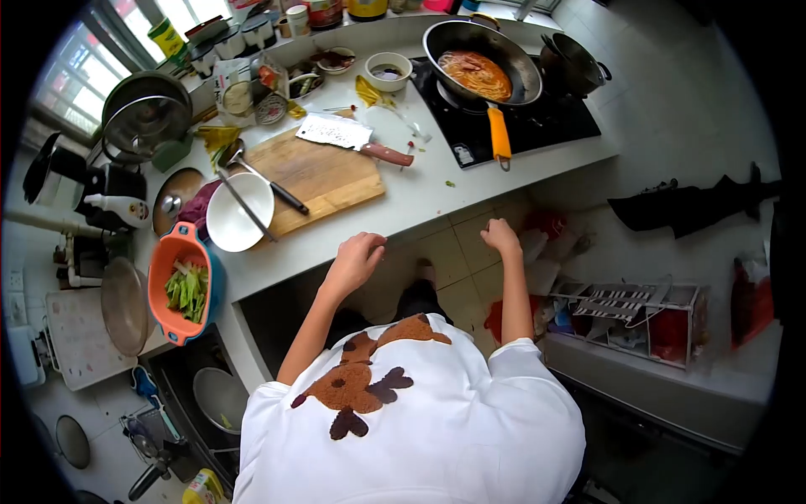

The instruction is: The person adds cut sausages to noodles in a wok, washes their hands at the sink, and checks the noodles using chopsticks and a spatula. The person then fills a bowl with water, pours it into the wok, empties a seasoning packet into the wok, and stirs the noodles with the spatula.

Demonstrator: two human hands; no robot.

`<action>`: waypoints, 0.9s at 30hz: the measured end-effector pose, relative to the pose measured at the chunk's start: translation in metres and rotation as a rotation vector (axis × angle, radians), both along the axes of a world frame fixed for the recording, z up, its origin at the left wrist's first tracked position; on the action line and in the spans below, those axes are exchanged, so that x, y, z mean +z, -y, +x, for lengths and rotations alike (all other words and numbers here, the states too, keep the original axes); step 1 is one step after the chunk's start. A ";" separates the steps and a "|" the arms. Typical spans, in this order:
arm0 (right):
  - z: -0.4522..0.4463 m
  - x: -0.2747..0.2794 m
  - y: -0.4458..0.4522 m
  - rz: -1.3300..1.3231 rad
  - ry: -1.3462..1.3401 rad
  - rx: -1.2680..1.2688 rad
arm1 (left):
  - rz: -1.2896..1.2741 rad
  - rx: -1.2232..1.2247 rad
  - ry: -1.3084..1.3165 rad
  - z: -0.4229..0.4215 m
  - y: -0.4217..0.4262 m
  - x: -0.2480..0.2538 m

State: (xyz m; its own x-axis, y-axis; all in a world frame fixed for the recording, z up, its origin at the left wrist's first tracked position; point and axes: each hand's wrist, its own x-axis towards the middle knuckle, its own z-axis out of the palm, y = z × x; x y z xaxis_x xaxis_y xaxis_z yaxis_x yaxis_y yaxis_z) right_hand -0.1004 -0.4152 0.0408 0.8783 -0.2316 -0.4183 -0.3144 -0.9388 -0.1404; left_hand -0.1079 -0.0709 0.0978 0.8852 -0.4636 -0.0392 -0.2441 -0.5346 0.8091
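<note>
My left hand (358,256) hovers at the counter's front edge, below the wooden cutting board (319,181). Its fingers are loosely bent, a little apart from the thumb, and nothing shows in them. In front of my body, over the floor, my right hand (501,236) is closed, with nothing visible in it. A cleaver (336,132) with a wooden handle lies across the board. Beside it are a black-handled ladle (267,181) and a white bowl (227,220) with chopsticks across it. A wok (516,74) with an orange handle holds reddish sauce on the cooktop.
An orange-and-blue basket (156,281) of cut greens sits at the counter's left end, beside the sink (168,378). A dark pot (579,67) stands right of the wok. A small white bowl (389,74) is behind the board. A wire rack (697,323) stands at right.
</note>
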 end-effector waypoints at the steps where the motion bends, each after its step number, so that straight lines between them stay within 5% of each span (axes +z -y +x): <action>1: 0.012 -0.004 0.033 -0.002 0.024 -0.093 | -0.036 -0.006 -0.078 0.008 0.023 0.002; 5: 0.084 -0.008 0.126 0.038 0.382 -0.218 | -0.184 0.019 -0.296 0.042 0.111 0.005; 9: 0.171 0.002 0.174 -0.054 0.353 -0.276 | -0.620 0.132 -0.511 0.081 0.186 -0.005; 17: 0.261 -0.022 0.227 -0.213 0.363 -0.149 | -0.895 0.212 -0.871 0.130 0.248 0.047; 27: 0.274 -0.050 0.236 -0.353 0.507 -0.089 | -0.527 0.431 -0.839 0.143 0.265 0.073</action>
State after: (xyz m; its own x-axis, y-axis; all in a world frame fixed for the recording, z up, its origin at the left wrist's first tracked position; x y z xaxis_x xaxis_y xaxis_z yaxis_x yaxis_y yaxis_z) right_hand 0.1734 -0.6512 -0.0097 0.9187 -0.3608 0.1607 -0.3687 -0.9293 0.0215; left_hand 0.0355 -0.3357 0.1708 0.7613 -0.2552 -0.5960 0.6207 0.0212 0.7838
